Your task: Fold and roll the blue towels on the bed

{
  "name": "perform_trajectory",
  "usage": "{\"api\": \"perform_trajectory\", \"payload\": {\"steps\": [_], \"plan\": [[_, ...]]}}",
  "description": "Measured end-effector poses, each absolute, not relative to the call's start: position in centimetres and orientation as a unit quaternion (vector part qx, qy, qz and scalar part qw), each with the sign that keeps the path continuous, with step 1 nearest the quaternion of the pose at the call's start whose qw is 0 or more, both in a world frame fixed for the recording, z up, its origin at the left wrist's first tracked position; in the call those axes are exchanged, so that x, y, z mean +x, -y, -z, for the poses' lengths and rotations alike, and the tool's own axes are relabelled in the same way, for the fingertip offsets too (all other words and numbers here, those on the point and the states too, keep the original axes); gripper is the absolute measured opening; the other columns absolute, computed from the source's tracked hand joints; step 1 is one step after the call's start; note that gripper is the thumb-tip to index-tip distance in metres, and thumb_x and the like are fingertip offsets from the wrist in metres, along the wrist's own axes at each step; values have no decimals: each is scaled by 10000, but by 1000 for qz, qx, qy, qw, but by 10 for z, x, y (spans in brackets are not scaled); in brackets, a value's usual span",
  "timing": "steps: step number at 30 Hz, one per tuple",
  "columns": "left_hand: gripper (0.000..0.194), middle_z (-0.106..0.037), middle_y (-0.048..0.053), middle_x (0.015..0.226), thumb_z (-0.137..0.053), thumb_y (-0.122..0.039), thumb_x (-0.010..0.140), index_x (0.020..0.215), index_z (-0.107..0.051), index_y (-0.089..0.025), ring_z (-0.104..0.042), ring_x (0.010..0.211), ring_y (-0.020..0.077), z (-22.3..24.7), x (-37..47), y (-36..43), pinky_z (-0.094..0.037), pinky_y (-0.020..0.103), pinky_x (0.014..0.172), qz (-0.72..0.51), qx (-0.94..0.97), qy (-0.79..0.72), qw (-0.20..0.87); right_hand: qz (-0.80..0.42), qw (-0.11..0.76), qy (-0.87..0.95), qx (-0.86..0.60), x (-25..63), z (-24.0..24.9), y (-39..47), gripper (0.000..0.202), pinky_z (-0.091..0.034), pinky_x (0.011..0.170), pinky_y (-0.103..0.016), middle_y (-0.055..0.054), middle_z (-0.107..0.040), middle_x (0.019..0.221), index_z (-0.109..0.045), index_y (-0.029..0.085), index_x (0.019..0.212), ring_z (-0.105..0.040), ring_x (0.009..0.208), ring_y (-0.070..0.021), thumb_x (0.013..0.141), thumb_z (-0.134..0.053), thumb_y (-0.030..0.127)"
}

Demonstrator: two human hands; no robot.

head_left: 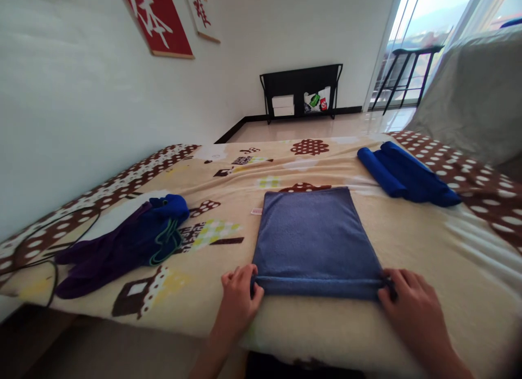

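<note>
A blue-grey towel (310,235) lies flat on the patterned blanket (196,308), its near edge turned over in a narrow strip. My left hand (241,292) pinches the left end of that strip. At the right end, the fingers of my right hand (410,297) are closed on the towel's corner. A small pale label sticks out from the towel's left side, near the far corner.
To the left lies a crumpled purple and blue cloth (122,243), beside a dark cable (55,281). A loosely rolled bright blue cloth (403,172) rests at the far right. Beyond the bed stand a black shelf (302,77) and a stool (416,53).
</note>
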State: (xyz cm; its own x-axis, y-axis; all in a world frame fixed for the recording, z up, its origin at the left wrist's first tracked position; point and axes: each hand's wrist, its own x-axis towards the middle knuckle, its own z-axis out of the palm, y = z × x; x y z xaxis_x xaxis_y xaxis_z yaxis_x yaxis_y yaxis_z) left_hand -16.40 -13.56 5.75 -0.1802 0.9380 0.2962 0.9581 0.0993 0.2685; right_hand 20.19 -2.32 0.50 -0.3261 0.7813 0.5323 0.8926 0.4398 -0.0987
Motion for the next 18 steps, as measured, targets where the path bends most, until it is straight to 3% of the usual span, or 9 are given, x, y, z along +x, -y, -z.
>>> {"api": "perform_trajectory", "payload": {"steps": [4,8,10,12,14,18], "plan": [[273,-605,73,1013,-472,-47,778,954,-612,-202,-534,998,263,-48,-160,141,-348,464,884,203,-588,772,130,192,278,803,-492,209,0,28,201,-400,807,-417,-122,-645,1034,-653,186,1014,-571,869,-254,885,-512,248],[259,-628,65,1020,-493,-54,790,859,-668,-232,-544,952,261,-49,-165,149,-354,473,835,164,-597,771,151,164,261,864,-399,220,-4,31,247,-356,881,-387,-58,-682,1071,-665,238,1055,-605,937,-207,908,-487,149],[266,-646,78,1054,-484,-63,809,868,-681,-231,-553,988,296,-51,-152,151,-346,527,855,145,-566,793,176,139,256,869,-400,220,-7,33,243,-352,888,-380,-56,-689,1081,-666,237,1083,-611,965,-204,925,-488,189],[306,-654,92,1136,-469,-62,833,963,-690,-229,-559,1055,309,-51,-126,151,-333,553,911,158,-569,778,214,117,258,865,-413,220,-10,35,235,-353,897,-386,-61,-693,1085,-677,238,1089,-615,985,-214,943,-499,287],[394,-618,81,1290,-444,-80,868,1171,-646,-229,-532,1186,272,-49,-92,149,-327,498,1001,182,-669,686,221,101,261,861,-424,221,-11,37,275,-355,920,-402,-66,-696,1087,-690,243,1088,-618,998,-227,949,-497,382],[518,-434,35,1516,-409,-292,957,1465,-386,-189,-381,1384,204,-40,-47,135,-338,387,1085,162,-793,564,161,107,269,849,-442,219,-14,44,311,-374,925,-435,-71,-687,1139,-696,264,1085,-621,1020,-260,942,-491,448]]}}
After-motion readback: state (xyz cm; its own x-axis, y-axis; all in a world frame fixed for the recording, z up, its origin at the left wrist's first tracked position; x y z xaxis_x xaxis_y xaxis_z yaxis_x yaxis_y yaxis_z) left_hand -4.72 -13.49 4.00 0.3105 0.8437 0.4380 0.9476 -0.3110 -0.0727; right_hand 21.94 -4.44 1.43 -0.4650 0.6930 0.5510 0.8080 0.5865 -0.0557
